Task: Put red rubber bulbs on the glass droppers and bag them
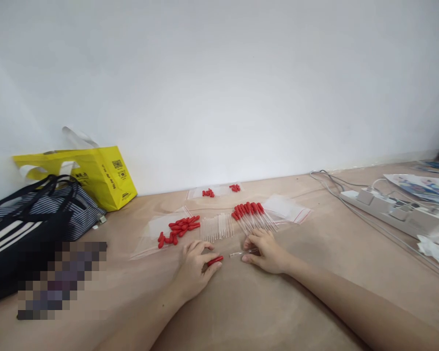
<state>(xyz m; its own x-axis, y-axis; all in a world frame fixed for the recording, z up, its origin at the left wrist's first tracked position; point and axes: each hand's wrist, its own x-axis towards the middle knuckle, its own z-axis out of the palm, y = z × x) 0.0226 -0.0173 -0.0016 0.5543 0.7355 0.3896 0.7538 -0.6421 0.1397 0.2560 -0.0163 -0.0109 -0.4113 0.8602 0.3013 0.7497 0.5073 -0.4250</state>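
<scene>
Between the thumb and fingers of my left hand (196,268) is a red rubber dropper bulb (215,261). My right hand (264,251) pinches a clear glass dropper tube (237,254), one end pointing at the bulb; the two are apart. Beyond my left hand, loose red bulbs (183,226) lie on a plastic zip bag (151,239). A row of bare glass tubes (217,227) lies in the middle. To its right, several droppers with red bulbs fitted (249,209) lie side by side, bulbs pointing away from me, close to my right fingers.
Small red bulbs (208,193) lie on another bag near the wall. A zip bag (287,208) is behind the fitted droppers. At left are a yellow bag (109,178) and a black bag (25,248); at right, a power strip (395,214) with cables and a crumpled tissue (435,249).
</scene>
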